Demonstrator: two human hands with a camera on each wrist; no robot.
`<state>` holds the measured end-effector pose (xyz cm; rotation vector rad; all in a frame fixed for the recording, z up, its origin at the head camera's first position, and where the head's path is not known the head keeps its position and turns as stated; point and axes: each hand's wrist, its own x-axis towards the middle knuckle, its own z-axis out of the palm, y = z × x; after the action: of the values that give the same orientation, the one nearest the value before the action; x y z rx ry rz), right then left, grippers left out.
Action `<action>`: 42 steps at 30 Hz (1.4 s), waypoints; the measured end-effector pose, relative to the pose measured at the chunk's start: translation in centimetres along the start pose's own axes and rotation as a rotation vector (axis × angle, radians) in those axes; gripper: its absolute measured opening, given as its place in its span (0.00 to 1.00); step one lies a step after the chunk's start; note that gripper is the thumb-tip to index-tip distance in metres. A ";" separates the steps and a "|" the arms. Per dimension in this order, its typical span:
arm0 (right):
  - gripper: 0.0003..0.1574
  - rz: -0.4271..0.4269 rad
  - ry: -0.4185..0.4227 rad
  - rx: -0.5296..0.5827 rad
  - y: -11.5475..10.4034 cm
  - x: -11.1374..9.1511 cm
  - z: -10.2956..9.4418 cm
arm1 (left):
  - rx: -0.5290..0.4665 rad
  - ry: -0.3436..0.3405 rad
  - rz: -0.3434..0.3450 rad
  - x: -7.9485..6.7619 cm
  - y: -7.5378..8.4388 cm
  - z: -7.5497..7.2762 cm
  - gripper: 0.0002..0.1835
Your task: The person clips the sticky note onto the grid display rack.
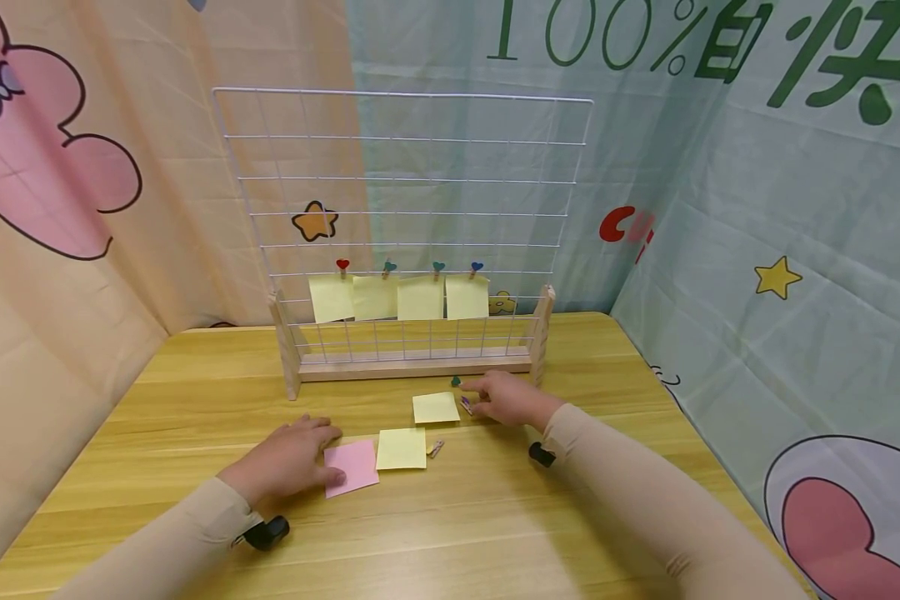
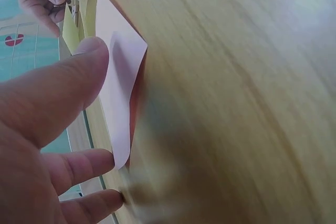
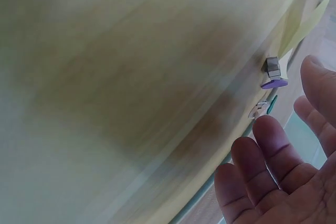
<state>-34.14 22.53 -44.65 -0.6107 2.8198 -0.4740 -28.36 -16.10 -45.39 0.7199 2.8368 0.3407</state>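
Note:
My left hand (image 1: 294, 457) rests at the left side of a pink sticky note (image 1: 352, 468) on the table. In the left wrist view the thumb lies over that note and the loosely spread fingers reach its edge; the paper stands a little off the wood. Farther back, my right hand (image 1: 512, 398) reaches beside a small clip with a green top (image 1: 456, 382) and one with a purple top (image 3: 274, 83). Its fingers are relaxed, with nothing between them in the right wrist view. Two yellow sticky notes, a rear one (image 1: 436, 408) and a front one (image 1: 401, 449), lie between the hands.
Behind stands a white wire grid (image 1: 405, 179) in a wooden base (image 1: 416, 367). Several yellow notes (image 1: 420, 298) hang from it by clips with coloured hearts. Another small clip (image 1: 437, 448) lies right of the front yellow note. Printed curtains (image 1: 780, 350) enclose the table (image 1: 480, 533).

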 end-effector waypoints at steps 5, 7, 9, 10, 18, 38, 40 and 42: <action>0.32 -0.013 -0.009 -0.026 0.2 0.2 0.2 | 0.005 0.008 0.006 0.0 0.0 0.2 0.42; 0.32 -0.019 -0.013 -0.033 0.3 0.2 0.2 | 0.002 0.011 0.004 0.0 0.0 0.3 0.41; 0.32 -0.023 -0.016 -0.039 0.3 0.3 0.2 | 0.002 0.016 0.007 0.0 0.0 0.4 0.41; 0.32 -0.028 -0.014 -0.042 0.3 0.4 0.2 | 0.000 0.017 0.007 0.0 0.1 0.4 0.41; 0.30 -0.043 -0.013 -0.064 0.2 0.7 0.3 | -0.009 0.019 -0.007 -0.2 0.5 0.3 0.39; 0.25 -0.086 -0.009 -0.111 0.1 0.9 0.6 | -0.051 0.053 -0.016 -0.2 0.6 0.4 0.29; 0.25 -0.082 -0.014 -0.116 0.0 1.0 0.7 | -0.065 0.053 -0.017 -0.2 0.6 0.4 0.28; 0.25 -0.078 -0.021 -0.114 -0.1 1.0 0.7 | -0.072 0.055 -0.016 -0.1 0.6 0.5 0.27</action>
<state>-34.81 21.88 -45.39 -0.7459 2.8262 -0.3190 -27.91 -15.59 -45.66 0.6838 2.8632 0.4649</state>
